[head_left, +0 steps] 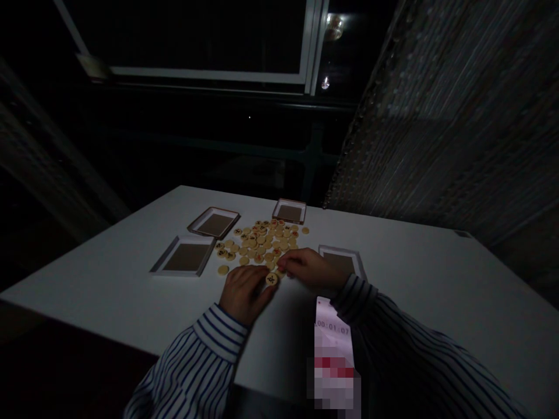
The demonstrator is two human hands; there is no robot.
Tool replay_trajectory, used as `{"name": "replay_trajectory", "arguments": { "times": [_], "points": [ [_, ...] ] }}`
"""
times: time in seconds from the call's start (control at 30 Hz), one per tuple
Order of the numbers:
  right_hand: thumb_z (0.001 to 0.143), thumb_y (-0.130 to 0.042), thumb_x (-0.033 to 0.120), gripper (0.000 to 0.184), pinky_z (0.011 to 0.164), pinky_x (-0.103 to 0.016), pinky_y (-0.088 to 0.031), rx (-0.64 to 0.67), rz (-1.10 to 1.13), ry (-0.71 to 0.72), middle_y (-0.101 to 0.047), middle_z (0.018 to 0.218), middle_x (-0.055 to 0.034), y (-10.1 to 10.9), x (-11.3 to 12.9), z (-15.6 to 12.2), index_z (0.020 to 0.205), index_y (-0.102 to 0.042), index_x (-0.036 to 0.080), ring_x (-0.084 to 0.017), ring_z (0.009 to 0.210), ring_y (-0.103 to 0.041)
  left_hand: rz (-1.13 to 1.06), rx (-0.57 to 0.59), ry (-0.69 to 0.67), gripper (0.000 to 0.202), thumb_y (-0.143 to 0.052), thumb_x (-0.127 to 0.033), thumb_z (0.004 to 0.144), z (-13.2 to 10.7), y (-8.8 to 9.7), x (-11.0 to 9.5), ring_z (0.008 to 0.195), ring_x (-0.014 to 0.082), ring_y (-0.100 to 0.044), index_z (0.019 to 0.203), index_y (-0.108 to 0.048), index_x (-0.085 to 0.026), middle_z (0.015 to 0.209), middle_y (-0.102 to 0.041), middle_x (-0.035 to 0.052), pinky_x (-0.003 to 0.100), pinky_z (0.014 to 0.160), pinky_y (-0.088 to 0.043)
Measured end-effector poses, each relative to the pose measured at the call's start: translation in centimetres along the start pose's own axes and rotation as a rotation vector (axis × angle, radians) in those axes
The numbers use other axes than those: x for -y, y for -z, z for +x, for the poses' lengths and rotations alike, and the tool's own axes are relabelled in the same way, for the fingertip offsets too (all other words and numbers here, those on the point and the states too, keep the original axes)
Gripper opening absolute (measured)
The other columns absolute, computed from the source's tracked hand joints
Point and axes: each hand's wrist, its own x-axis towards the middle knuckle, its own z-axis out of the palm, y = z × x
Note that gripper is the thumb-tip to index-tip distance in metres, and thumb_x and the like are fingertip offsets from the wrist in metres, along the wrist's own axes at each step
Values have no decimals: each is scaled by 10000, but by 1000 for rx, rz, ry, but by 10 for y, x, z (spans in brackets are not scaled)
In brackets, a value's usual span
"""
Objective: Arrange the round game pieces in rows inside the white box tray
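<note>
Round wooden Chinese chess pieces (261, 240) lie heaped and scattered on the white table, some showing dark or red characters, others blank side up. My left hand (245, 291) is at the near edge of the heap, its thumb and fingers closed around one Chinese chess piece (271, 279) with a dark character facing up. Just right of it, my right hand (308, 267) reaches in from the side with thumb and forefinger pinched together. Another piece (280, 272) shows right under those fingertips; whether they grip it is hard to make out in the dim light.
Shallow open boxes surround the heap: two at the left (213, 223) (181, 256), one behind (289, 210), and one at the right (343, 260), partly behind my right arm. A lit phone (334, 331) with a timer is near my right sleeve. Bead curtains (437, 116) hang beyond the table (414, 267).
</note>
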Motion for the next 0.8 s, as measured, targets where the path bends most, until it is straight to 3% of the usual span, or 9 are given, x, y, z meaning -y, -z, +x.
{"name": "replay_trajectory", "arguments": {
  "times": [0.43, 0.8],
  "points": [
    [793, -448, 286, 241, 678, -239, -400, -75, -68, -15, -635, 797, -42, 32, 10, -28, 834, -635, 138, -133, 744, -550, 0, -3, -31, 253, -532, -324, 744, 19, 0, -25, 880, 213, -561, 950, -572, -183, 940, -640, 69, 400, 799, -416],
    [783, -457, 305, 250, 635, -236, -404, -163, -60, -53, -636, 795, -44, 53, 2, -52, 847, -631, 137, -126, 704, -550, -19, 44, -58, 265, -532, -311, 743, 41, -8, -47, 909, 223, -544, 972, -569, -182, 961, -630, 70, 419, 838, -391]
  ]
}}
